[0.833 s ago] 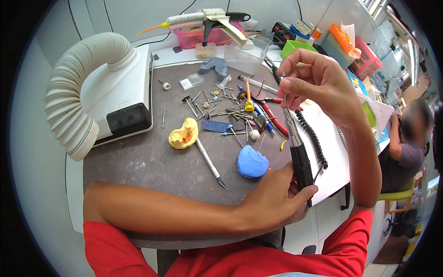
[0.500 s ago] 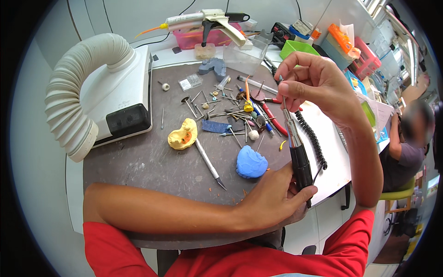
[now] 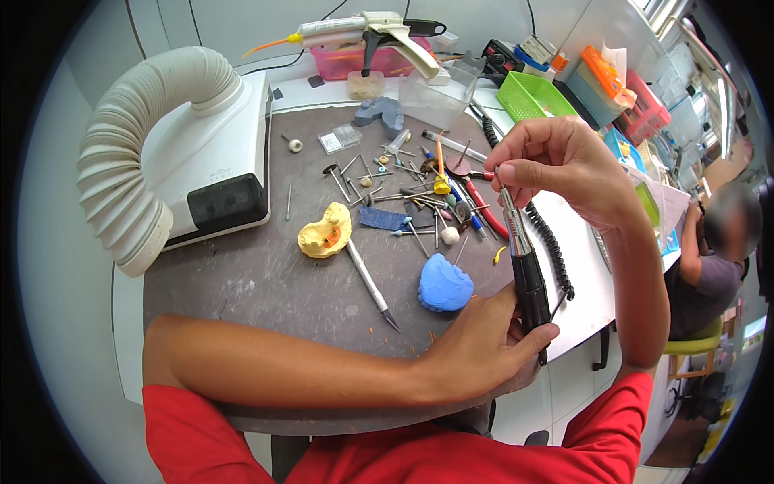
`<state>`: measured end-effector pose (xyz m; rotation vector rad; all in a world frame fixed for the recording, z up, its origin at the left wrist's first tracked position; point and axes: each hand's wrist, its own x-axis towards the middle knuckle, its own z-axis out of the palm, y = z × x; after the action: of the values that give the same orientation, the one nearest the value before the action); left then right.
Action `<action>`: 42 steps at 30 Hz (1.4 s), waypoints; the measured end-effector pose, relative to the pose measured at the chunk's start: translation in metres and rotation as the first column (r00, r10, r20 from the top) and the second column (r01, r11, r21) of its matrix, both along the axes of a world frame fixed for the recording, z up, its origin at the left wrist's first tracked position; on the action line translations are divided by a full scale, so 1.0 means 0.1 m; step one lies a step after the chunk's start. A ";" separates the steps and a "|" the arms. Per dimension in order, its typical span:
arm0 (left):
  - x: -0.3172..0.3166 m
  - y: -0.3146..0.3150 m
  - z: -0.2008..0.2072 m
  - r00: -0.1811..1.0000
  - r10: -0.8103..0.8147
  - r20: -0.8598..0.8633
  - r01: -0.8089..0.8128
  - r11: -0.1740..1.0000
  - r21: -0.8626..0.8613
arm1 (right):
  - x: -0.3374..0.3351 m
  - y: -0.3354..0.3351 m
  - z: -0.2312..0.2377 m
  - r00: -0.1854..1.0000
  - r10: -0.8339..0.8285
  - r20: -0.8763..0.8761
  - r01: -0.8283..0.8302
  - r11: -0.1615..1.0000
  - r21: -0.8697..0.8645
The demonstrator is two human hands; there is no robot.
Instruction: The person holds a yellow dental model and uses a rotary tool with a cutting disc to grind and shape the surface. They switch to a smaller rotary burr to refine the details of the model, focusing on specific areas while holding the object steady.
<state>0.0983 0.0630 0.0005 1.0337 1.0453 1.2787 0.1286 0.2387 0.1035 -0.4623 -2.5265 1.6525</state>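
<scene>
My left hand [image 3: 476, 347] is wrapped round the lower body of a black and silver rotary handpiece [image 3: 530, 282], which stands almost upright with its nose up. Above it my right hand [image 3: 556, 165] pinches a slim bur [image 3: 498, 174] between thumb and fingertips, at the handpiece's nose. Most of the bur is hidden by the fingers and the nose. Just left of my left hand sits a blue moulded block [image 3: 445, 284]. Farther left, a yellow dental model [image 3: 326, 232] lies beside a white-handled knife [image 3: 370, 278] with a pointed dark tip.
Loose burs and polishing bits [image 3: 419, 194] lie scattered mid-table beside red-handled pliers [image 3: 488, 211]. A white extractor with a ribbed hose [image 3: 121, 129] stands left. A dispensing gun [image 3: 391, 40] rests at the back, near a green basket [image 3: 528, 97]. A coiled cord [image 3: 550, 242] runs along the right. Another person [image 3: 709, 274] sits far right.
My right hand has come down closer to the handpiece's nose, and less of the bur shows between fingers and nose. My left hand keeps its grip on the handpiece. The view has shifted slightly.
</scene>
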 end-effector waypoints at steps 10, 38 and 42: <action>-0.02 0.01 -0.02 0.998 0.009 0.065 -0.010 1.000 0.006 | -0.06 0.01 -0.06 1.000 -0.008 -0.004 0.008 0.999 0.041; 0.00 0.01 -0.06 0.998 0.016 0.068 -0.032 0.970 0.241 | 1.31 -1.03 -0.29 0.920 -0.158 -0.358 0.379 0.589 0.714; 0.13 0.00 -0.05 0.985 0.156 -0.068 -0.108 0.883 0.457 | 1.41 -1.23 -0.51 0.941 0.291 -0.174 -0.331 0.898 -0.290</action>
<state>0.1116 0.0627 -0.0049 1.4118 0.9252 1.6445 0.2700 0.1156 0.0524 0.0398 -2.3440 2.1387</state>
